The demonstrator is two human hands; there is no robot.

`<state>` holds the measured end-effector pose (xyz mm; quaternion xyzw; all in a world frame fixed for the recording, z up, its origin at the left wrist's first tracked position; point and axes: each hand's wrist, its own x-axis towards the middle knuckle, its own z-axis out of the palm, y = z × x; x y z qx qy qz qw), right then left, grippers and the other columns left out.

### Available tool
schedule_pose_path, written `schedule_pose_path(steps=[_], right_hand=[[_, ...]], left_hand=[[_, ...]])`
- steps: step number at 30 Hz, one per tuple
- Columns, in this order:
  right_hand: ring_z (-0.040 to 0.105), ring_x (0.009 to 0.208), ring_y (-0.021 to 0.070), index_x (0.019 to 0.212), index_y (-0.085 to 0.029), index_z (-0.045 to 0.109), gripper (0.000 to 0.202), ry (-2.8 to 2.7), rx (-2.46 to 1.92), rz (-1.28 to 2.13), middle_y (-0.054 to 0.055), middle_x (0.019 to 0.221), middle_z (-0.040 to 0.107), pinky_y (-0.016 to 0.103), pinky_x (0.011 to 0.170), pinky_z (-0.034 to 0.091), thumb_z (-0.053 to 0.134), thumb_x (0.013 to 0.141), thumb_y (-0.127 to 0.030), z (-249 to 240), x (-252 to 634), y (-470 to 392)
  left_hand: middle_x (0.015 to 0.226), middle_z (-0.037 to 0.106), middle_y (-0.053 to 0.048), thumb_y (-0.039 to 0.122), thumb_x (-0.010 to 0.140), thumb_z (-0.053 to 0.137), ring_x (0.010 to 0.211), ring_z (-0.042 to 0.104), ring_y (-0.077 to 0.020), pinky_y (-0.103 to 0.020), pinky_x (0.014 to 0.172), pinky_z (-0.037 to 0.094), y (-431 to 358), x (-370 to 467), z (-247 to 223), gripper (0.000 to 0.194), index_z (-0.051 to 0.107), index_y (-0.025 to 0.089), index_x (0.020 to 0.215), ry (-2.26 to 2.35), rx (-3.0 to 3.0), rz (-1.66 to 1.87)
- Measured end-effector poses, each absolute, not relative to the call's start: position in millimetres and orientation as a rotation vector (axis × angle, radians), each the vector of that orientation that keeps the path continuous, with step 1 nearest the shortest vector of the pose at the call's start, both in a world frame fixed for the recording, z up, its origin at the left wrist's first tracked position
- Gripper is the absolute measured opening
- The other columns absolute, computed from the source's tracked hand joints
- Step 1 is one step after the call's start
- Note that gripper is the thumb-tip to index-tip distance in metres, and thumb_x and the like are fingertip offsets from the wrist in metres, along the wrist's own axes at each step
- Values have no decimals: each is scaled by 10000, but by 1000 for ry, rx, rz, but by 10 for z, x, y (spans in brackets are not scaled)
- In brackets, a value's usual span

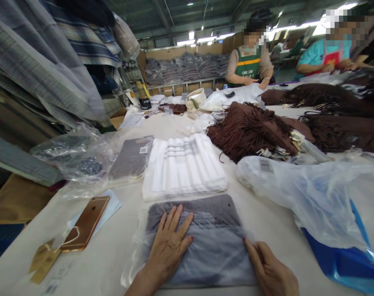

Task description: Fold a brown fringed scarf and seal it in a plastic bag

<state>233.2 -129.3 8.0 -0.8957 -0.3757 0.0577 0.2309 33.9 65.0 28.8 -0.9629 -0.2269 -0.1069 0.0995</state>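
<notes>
A folded grey garment lies at the front of the table, partly inside a clear plastic bag that shows along its left side. My left hand rests flat on the garment with its fingers spread. At the garment's right edge is my right hand, its fingers closed on that edge. Just behind lies a stack of folded white cloth with grey stripes. To its left sits a bagged grey item with a barcode label.
A phone and brown tags lie at left, near crumpled plastic. Brown fringed cloth, plastic bags and a blue bag are at right. Two people stand across the table.
</notes>
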Motion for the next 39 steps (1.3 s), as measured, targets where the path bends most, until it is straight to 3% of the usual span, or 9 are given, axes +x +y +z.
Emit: schedule_pose_path(steps=[9,11,15,21,24,26,30,32,39], right_hand=[[627,462,205,689,-267,501,354,-1108,-2594,203,-25,486,598,246,398,330,330,882,-509,21,2386,-1237],[630,464,208,688,-266,496,349,-1100,-2605,208,-24,486,599,245,398,334,338,881,-510,27,2383,-1229],[635,465,209,698,-263,497,328,-1129,-2601,194,-22,499,612,244,395,345,350,885,-488,13,2386,-1229],[626,449,202,688,-263,496,330,-1151,-2571,143,-25,491,608,247,387,351,355,881,-491,-19,2392,-1245],[634,463,205,715,-262,488,341,-1160,-2567,157,-29,500,606,249,394,360,318,901,-491,-18,2399,-1251],[630,452,197,736,-257,481,348,-1149,-2565,143,-37,502,601,244,387,355,298,910,-497,-19,2400,-1249],[603,412,179,722,-239,473,372,-1112,-2633,-132,-43,481,577,239,373,322,282,926,-484,-9,2347,-1232],[593,413,159,698,-230,477,372,-1146,-2618,-292,-40,492,574,238,385,320,286,941,-438,13,2307,-1240],[583,626,130,830,-216,564,190,-928,-2244,-563,8,692,614,239,630,435,446,900,-347,402,2634,-1766]], left_hand=[[1183,590,-111,134,887,376,1165,471,-246,-433,964,368,464,528,462,332,536,161,1176,-545,-2851,-772],[1031,625,-112,230,910,376,1017,536,-236,-401,861,427,395,620,559,266,582,140,1053,-511,-2957,-856],[774,572,-77,499,879,406,738,528,-208,-360,628,450,374,788,605,399,559,155,745,-603,-3105,-870],[572,463,-7,305,931,375,533,469,-144,-270,481,384,522,920,356,359,477,182,608,-394,-3028,-844],[604,502,-18,296,908,436,566,505,-161,-289,508,406,547,933,336,313,484,178,622,-457,-2999,-823],[782,599,-80,327,887,478,749,576,-216,-367,649,468,556,930,354,259,523,164,691,-551,-2956,-821],[1284,508,-165,348,862,517,1206,429,-334,-572,953,334,614,902,339,355,514,154,1160,-593,-2867,-683],[1310,511,-126,352,863,507,1216,430,-322,-570,960,317,664,886,284,462,422,211,1295,-530,-2855,-578],[1283,550,-100,374,865,413,1143,513,-322,-540,892,373,827,861,79,445,460,271,1295,-450,-2888,-559]])
